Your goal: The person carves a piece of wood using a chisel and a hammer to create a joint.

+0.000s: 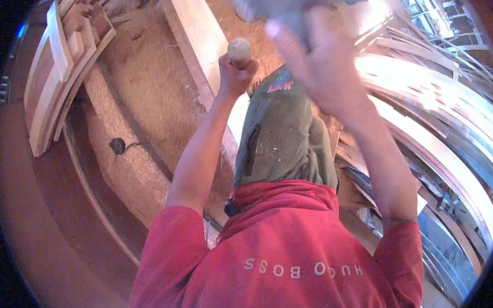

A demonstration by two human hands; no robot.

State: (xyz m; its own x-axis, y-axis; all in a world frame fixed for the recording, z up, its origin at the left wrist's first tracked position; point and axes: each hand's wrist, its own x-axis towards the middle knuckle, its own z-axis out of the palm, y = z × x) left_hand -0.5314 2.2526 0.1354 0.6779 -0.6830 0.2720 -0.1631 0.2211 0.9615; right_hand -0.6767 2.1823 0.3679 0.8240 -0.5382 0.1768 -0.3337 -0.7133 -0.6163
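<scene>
Plank edge (195, 51) beside left hand (235, 79) gripping pale handle (239, 51) | right hand (331, 68) grips tool (292, 0) (blurred) | brown ground (149, 67) spreads leftward

Sporting a red shirt (286, 235) here, with short sleeves (165, 240) and pale lettering (295, 273) across the chest. Wearing olive-green trousers (276, 136) below, flecked with pale specks and marked with small red-and-blue print (280, 87) on one leg.

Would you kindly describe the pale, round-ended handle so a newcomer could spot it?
Find the long, pale wooden board slanting from the top edge. By its right side, the person's left hand holds the pale, round-ended handle, its top domed, unlike the flat board.
</scene>
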